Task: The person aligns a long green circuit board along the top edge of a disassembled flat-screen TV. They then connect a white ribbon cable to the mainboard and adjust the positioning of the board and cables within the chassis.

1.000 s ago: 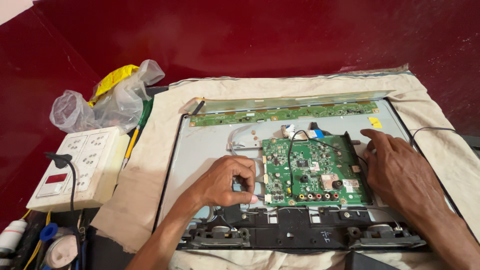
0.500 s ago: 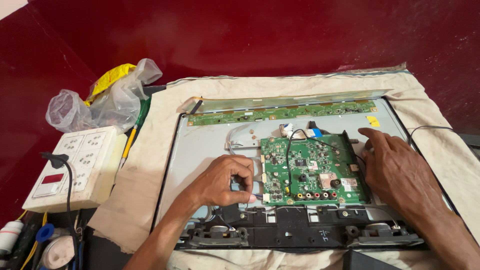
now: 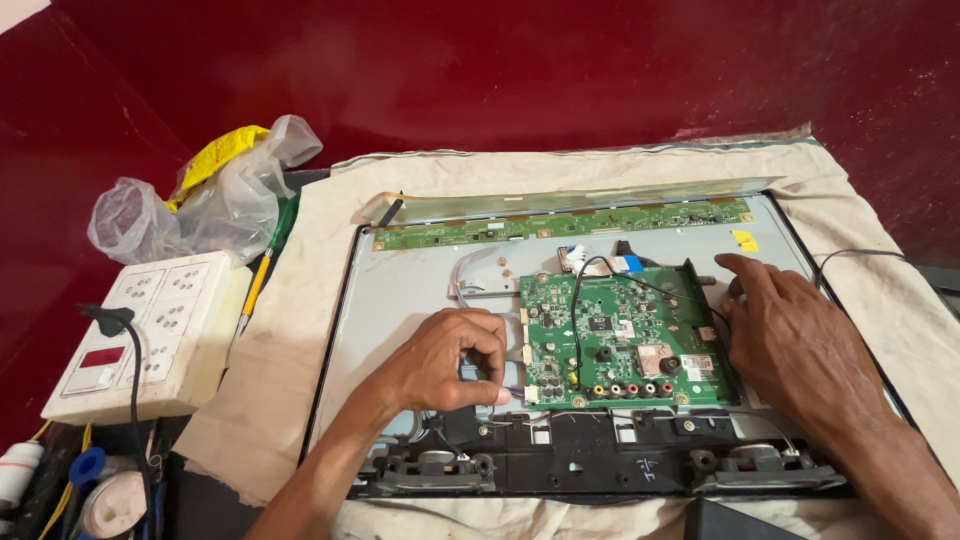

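Where the view is nearest, a black plastic strip (image 3: 600,465) with two speakers runs along the bottom edge of an opened flat-screen panel (image 3: 400,300) that lies on a beige cloth (image 3: 300,240). Just above the strip, the left hand (image 3: 445,360) is curled, fingertips pinched at thin wires by the left edge of the green board (image 3: 620,335); whether it actually grips a wire cannot be told. The right hand (image 3: 790,345) lies flat and released on the panel, fingers spread, touching the board's right edge. The board sits low on the grey metal back, right of centre, with a black cable looping over it. Farther up, a narrow green strip board (image 3: 560,225) runs along the panel's top edge. To the left, off the cloth, stands a white socket box (image 3: 150,330) with a black plug in it, and behind it lie crumpled clear bags (image 3: 190,210). Red surface lies beyond.
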